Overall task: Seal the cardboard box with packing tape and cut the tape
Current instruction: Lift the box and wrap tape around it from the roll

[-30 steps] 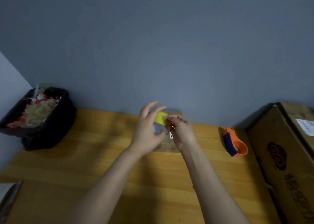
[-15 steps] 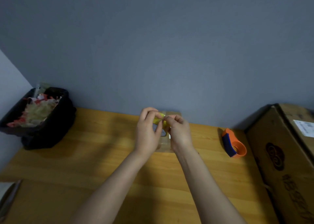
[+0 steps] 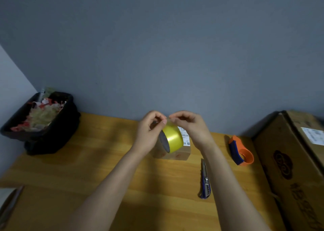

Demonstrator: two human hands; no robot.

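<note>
A yellow roll of packing tape [image 3: 172,139] hangs in the air over a small cardboard box [image 3: 178,153] with a white label, near the back of the wooden table [image 3: 87,160]. My left hand [image 3: 150,132] grips the roll from its left side. My right hand [image 3: 191,125] pinches at the top edge of the roll with thumb and fingertips, right beside my left fingertips. A blue utility knife [image 3: 204,180] lies on the table under my right forearm, partly hidden by it.
An orange and blue tape dispenser [image 3: 241,151] lies to the right of the small box. A large cardboard carton [image 3: 294,164] stands at the right edge. A black bin [image 3: 40,123] full of scraps sits at the back left. A grey wall runs behind.
Both hands have lifted and turned the roll, so its yellow band now faces me. The fingertips have met at the roll's top. The knife has come into sight beside my right forearm.
</note>
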